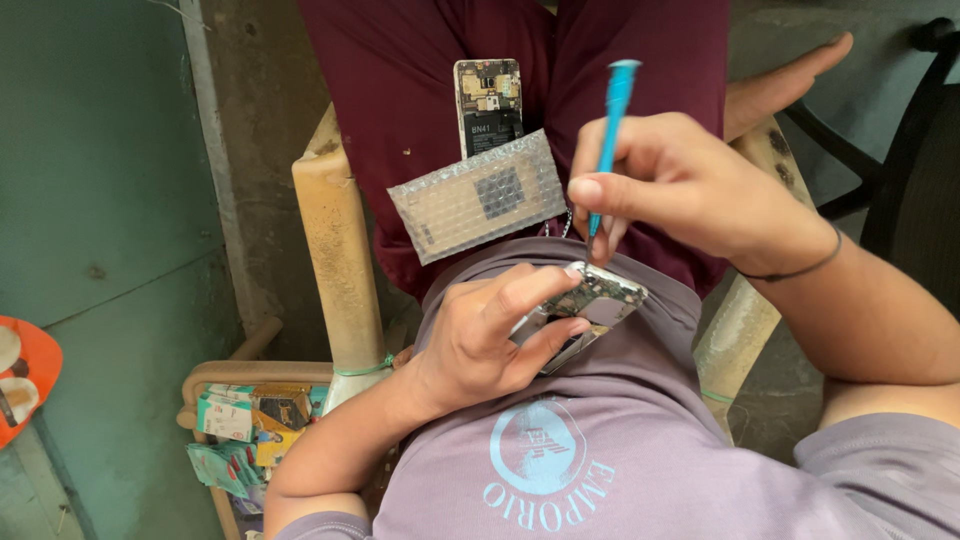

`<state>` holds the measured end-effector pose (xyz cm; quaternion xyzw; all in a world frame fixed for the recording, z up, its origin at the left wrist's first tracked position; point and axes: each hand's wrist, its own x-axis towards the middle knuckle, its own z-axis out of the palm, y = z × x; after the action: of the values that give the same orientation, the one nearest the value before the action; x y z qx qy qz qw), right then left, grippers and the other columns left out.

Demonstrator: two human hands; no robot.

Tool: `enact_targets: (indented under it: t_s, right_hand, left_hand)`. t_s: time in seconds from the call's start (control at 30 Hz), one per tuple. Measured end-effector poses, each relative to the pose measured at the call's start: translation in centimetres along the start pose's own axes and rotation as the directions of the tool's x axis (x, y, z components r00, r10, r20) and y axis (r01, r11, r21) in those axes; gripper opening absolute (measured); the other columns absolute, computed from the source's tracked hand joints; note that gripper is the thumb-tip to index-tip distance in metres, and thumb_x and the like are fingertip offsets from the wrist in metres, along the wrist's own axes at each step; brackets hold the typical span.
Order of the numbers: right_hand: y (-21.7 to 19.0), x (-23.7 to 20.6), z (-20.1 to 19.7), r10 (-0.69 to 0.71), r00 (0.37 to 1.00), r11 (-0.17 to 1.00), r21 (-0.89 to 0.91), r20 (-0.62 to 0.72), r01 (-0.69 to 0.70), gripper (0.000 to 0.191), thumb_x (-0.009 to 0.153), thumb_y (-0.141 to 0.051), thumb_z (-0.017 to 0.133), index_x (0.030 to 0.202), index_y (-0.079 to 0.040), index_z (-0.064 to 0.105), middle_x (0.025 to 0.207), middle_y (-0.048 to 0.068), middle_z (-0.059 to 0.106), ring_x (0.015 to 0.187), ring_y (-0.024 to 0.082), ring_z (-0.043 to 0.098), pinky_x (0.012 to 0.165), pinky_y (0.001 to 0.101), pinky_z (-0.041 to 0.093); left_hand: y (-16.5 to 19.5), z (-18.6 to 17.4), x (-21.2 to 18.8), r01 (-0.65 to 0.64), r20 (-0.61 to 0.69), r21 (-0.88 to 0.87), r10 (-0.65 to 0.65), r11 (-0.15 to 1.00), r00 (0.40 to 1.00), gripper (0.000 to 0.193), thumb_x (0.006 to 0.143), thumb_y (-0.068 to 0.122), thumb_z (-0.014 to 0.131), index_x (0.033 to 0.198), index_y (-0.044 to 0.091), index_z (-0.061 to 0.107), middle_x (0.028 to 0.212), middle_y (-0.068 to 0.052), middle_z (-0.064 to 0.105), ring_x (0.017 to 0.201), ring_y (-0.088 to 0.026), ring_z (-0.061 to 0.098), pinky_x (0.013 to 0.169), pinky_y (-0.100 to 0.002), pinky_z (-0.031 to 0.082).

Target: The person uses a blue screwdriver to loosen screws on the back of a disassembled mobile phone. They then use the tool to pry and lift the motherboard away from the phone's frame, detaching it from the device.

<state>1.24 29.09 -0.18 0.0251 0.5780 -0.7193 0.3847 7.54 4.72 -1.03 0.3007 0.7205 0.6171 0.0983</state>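
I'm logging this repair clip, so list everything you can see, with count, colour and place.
opened phone: one, black and gold insides, on the lap
bubble-wrap pouch: one, clear, on the lap below the phone
circuit board: one, greenish, in the left hand
screwdriver: one, blue, in the right hand, tip down at the board
chair frame: one, tan, around the person
small packets: several, green and mixed colours, lower left
wristband: one, black, right wrist
left hand: holds the board
right hand: holds the screwdriver

Teal wall (90, 180), worn cane chair (335, 250)
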Motion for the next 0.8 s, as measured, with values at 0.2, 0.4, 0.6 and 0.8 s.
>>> enact_targets:
  t_s: [0.2,0.4,0.6,0.8]
  right_hand:
    - [-1.2,-2.7,0.8,-0.313,0.949,0.804,-0.523,0.035,0.284,0.017,0.100,-0.019,0.065,0.097,-0.002,0.064,0.080,0.000,0.073,0.072,0.009,0.074,0.064,0.0227,0.057]
    - [-0.6,-1.9,0.3,-0.148,0.989,0.960,-0.240,0.004,0.144,0.019,0.103,-0.018,0.064,0.098,0.000,0.062,0.084,0.004,0.067,0.078,0.012,0.072,0.071,0.0250,0.060]
    - [0.6,-0.8,-0.3,-0.039,0.999,0.999,-0.025,0.005,0.039,0.022,0.102,-0.022,0.066,0.097,-0.001,0.064,0.084,0.004,0.067,0.076,0.012,0.072,0.069,0.0265,0.061]
    - [1.1,-0.3,-0.6,-0.012,1.000,1.000,0.025,0.010,0.011,0.023,0.101,-0.023,0.066,0.095,-0.001,0.064,0.082,0.004,0.067,0.075,0.011,0.071,0.068,0.0262,0.060]
  left_hand:
    - [0.0,-0.1,0.2,-0.033,-0.014,-0.005,0.033,0.999,0.999,0.057,0.094,0.008,0.084,0.137,0.008,0.047,0.107,-0.013,0.070,0.085,-0.027,0.071,0.068,-0.033,0.056]
    - [-0.1,0.1,0.2,-0.008,0.010,-0.003,0.008,1.000,1.000,0.057,0.095,0.010,0.085,0.138,0.008,0.048,0.107,-0.012,0.070,0.086,-0.028,0.071,0.069,-0.033,0.056]
    - [-0.1,0.3,0.1,0.021,-0.007,0.009,-0.021,1.000,1.000,0.058,0.093,0.014,0.086,0.138,0.009,0.049,0.111,-0.013,0.071,0.088,-0.027,0.075,0.074,-0.032,0.059]
    - [-0.2,0.5,0.1,0.036,-0.015,0.012,-0.036,0.999,0.999,0.058,0.093,0.015,0.086,0.137,0.008,0.049,0.111,-0.012,0.071,0.095,-0.028,0.076,0.076,-0.031,0.060]
